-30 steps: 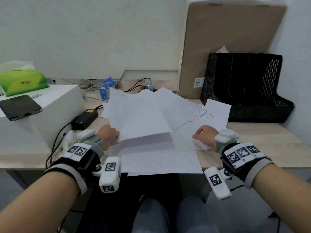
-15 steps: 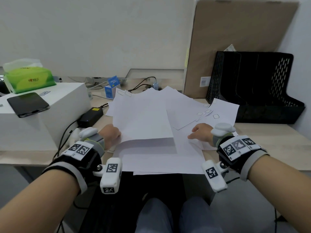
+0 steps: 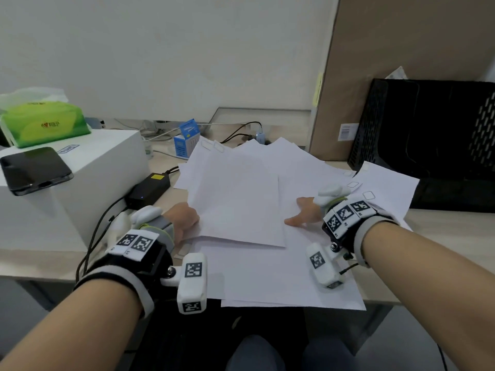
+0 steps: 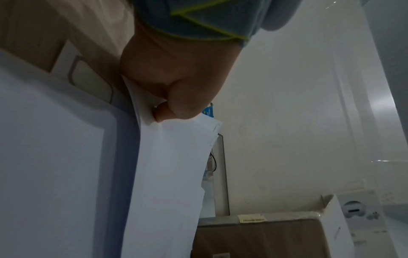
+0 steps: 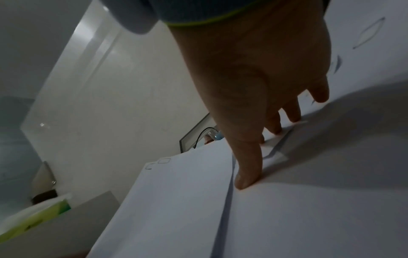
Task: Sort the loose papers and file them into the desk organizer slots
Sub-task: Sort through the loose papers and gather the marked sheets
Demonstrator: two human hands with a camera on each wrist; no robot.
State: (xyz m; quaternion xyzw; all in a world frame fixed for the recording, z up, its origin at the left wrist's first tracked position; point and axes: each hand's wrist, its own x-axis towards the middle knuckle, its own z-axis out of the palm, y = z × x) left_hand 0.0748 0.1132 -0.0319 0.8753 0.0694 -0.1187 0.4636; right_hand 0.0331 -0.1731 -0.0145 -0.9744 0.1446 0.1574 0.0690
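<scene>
Several loose white sheets (image 3: pixel 267 274) lie fanned across the desk in front of me. My left hand (image 3: pixel 184 219) pinches the left edge of a small raised bundle of sheets (image 3: pixel 238 204); the left wrist view shows the left hand (image 4: pixel 174 94) with thumb and curled fingers closed on that bundle (image 4: pixel 172 167). My right hand (image 3: pixel 304 211) lies flat with straight fingers on the sheets just right of the bundle; in the right wrist view the right hand's fingertips (image 5: pixel 245 181) press the paper (image 5: pixel 298 218). The black mesh desk organizer (image 3: pixel 428 135) stands at the back right, its slots dark.
A white box (image 3: pixel 88 167) at the left carries a phone (image 3: pixel 33 170) and a green tissue pack (image 3: pixel 45 124). A black power adapter (image 3: pixel 148 190) with cables and a small blue box (image 3: pixel 186 141) sit behind the papers. Brown cardboard (image 3: pixel 388 49) leans behind the organizer.
The right hand has slid left over the sheets toward the bundle. The left hand keeps its pinch on the raised bundle. The head view has swung left, putting the organizer at the frame edge.
</scene>
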